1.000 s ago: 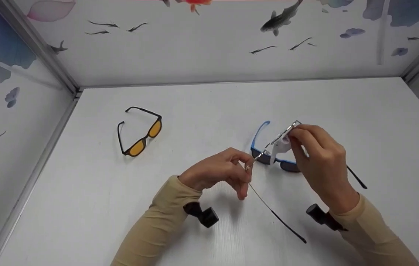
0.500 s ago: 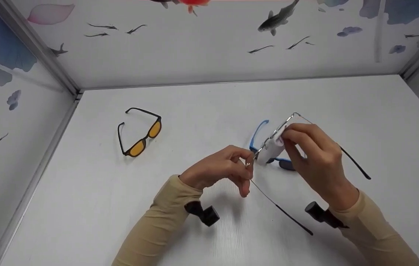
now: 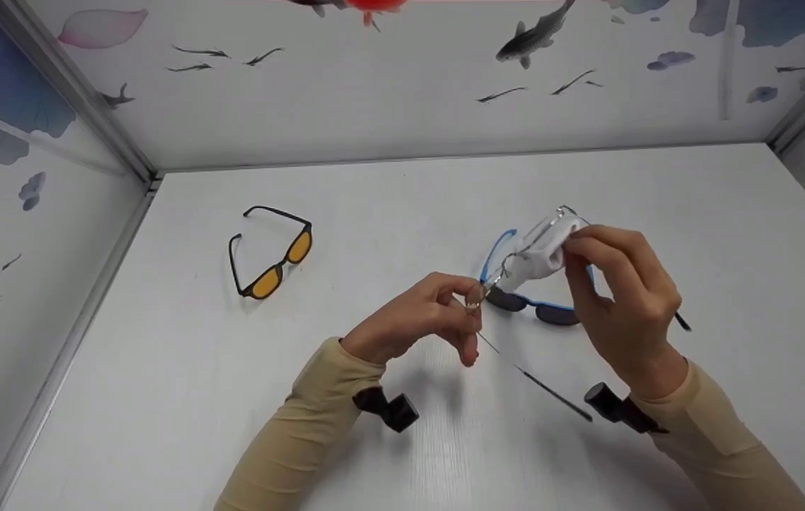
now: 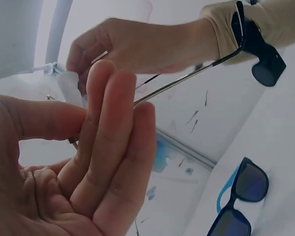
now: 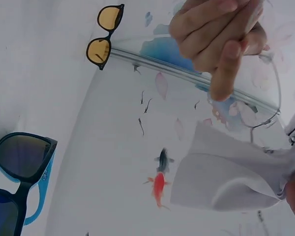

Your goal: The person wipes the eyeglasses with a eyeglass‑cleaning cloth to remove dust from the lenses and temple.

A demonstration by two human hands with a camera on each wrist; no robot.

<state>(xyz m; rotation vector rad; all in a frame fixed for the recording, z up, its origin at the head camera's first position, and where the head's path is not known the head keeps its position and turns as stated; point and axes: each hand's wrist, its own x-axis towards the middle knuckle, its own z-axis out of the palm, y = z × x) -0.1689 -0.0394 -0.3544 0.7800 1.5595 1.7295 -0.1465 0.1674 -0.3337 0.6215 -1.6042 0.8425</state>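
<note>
Right of centre in head view: pinching wire-framed glasses [image 3: 505,263] by frame end with left hand [image 3: 427,309], soft white cloth [image 3: 541,260] with right hand [image 3: 626,294]. Probably light, easily bent; best held by rim.

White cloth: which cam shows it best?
Right wrist: the white cloth is largest there, its folds clear. Head shows it smaller, pinched by the right hand; left wrist, only a small piece by that hand.

Three eyeglasses [image 3: 266,282], one cloth [image 3: 539,261]
</note>
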